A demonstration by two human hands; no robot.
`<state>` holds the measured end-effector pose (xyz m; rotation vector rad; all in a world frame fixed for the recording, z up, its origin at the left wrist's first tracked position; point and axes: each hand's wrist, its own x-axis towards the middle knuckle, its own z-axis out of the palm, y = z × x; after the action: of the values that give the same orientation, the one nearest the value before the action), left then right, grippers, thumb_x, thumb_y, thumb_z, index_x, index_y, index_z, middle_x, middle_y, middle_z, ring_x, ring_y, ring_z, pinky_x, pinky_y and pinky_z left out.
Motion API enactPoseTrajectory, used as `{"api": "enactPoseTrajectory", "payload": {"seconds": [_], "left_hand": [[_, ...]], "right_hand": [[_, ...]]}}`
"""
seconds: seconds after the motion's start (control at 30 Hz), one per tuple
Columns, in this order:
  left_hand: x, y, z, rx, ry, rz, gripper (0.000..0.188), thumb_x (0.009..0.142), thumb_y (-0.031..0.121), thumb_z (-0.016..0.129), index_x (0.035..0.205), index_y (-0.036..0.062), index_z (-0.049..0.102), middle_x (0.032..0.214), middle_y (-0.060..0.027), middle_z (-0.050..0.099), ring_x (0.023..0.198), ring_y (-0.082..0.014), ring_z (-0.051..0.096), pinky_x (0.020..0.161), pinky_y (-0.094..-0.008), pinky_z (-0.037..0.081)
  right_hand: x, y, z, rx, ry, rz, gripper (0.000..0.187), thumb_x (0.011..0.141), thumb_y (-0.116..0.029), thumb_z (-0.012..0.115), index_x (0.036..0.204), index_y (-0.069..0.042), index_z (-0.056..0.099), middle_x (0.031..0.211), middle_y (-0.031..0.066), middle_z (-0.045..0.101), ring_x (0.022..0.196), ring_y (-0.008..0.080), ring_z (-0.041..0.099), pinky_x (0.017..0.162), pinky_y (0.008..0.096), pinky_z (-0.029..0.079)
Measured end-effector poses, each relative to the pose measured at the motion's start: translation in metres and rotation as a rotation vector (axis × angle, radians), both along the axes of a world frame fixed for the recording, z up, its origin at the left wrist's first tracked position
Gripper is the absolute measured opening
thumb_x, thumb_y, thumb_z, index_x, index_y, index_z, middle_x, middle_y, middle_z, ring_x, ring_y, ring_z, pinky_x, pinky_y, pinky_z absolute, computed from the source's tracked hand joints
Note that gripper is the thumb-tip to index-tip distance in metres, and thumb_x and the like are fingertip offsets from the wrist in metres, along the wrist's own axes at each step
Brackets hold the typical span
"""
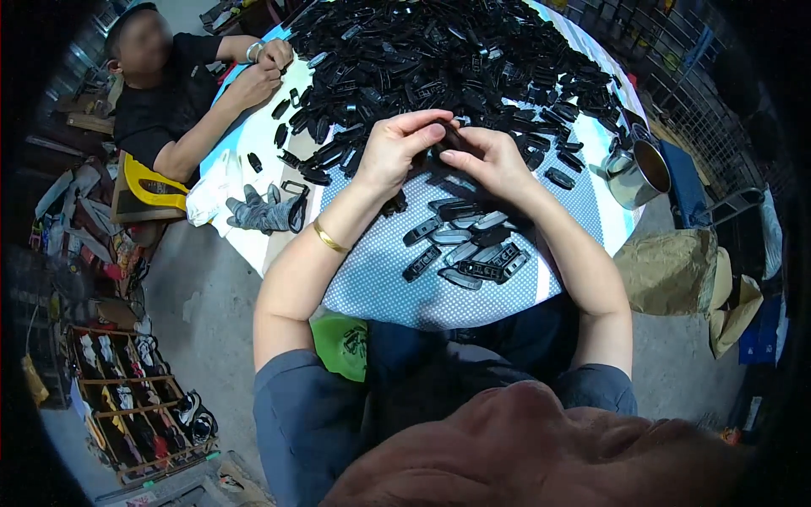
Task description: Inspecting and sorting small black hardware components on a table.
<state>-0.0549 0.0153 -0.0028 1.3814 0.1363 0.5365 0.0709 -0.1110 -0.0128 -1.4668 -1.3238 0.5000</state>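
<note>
My left hand (pixel 394 154) and my right hand (pixel 497 166) meet over the middle of the table. Both are closed, thumbs and fingers pinching a dark plastic piece (pixel 449 144) between them; its exact form is mostly hidden by the fingers. Just below my hands, on the patterned cloth (pixel 372 287), lies a small group of long, narrow black plastic parts (pixel 473 241), some showing cut-out slots. Beyond my hands spreads a large heap of similar black parts (pixel 431 63), with stray ones along its left and right edges.
Grey gloves (pixel 263 209) lie at the table's left edge, near a yellow seat (pixel 150 184). Across on the left, a person (pixel 173 101) handles something small. A metal pot (pixel 638 173) rests at the right edge. Below are a green basin (pixel 340 345) and brown sacking (pixel 672 272).
</note>
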Motion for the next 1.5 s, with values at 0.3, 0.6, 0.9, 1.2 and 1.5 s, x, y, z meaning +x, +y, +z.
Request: {"api": "enactPoseTrajectory", "payload": {"seconds": [0.3,0.6,0.9,1.2,1.5], "left_hand": [[-0.008,0.004,0.017,0.254,0.081,-0.048,0.022,0.082,0.003,0.057,0.103,-0.0029,0.061,0.095,-0.0105,0.064,0.088,-0.0155,0.06,0.081,-0.0259,0.047],[-0.028,-0.044,0.03,1.021,0.222,-0.427,0.05,0.064,0.025,0.074,0.106,0.0024,0.059,0.09,-0.0125,0.063,0.083,-0.0271,0.06,0.076,-0.0354,0.047],[-0.042,0.007,0.03,1.512,0.629,-0.301,0.035,0.055,0.006,0.073,0.089,0.0055,0.064,0.088,-0.0078,0.057,0.091,-0.0258,0.052,0.081,-0.0347,0.043],[-0.011,0.01,0.006,1.166,0.344,0.116,0.019,0.074,0.01,0.065,0.09,0.0007,0.059,0.081,-0.008,0.06,0.075,-0.0195,0.055,0.072,-0.0304,0.046],[0.0,0.009,-0.006,0.088,0.2,-0.001,0.024,0.08,0.006,0.062,0.101,0.0008,0.052,0.086,-0.0031,0.06,0.076,-0.0094,0.058,0.068,-0.0216,0.046]], "right_hand": [[0.004,-0.005,0.012,-0.029,-0.307,0.064,0.02,0.075,-0.014,0.067,0.087,0.001,0.062,0.075,0.0091,0.06,0.064,0.0156,0.056,0.057,0.0266,0.043],[0.004,0.02,-0.015,0.077,-0.825,-0.177,0.029,0.076,-0.032,0.062,0.092,-0.008,0.066,0.086,0.0101,0.062,0.084,0.0268,0.058,0.07,0.0359,0.049],[0.003,0.026,-0.013,-0.127,-0.807,-0.319,0.015,0.067,-0.015,0.061,0.075,-0.003,0.064,0.081,0.0099,0.06,0.079,0.0273,0.059,0.07,0.036,0.049],[0.026,0.009,0.0,0.056,0.408,-0.081,0.039,0.076,-0.002,0.061,0.113,0.002,0.049,0.084,0.0021,0.055,0.07,0.0092,0.057,0.064,0.0223,0.05],[0.004,0.007,0.0,0.136,0.363,-0.073,0.033,0.075,-0.005,0.066,0.107,-0.001,0.059,0.093,0.0052,0.063,0.081,0.0099,0.058,0.076,0.0225,0.046]]}}
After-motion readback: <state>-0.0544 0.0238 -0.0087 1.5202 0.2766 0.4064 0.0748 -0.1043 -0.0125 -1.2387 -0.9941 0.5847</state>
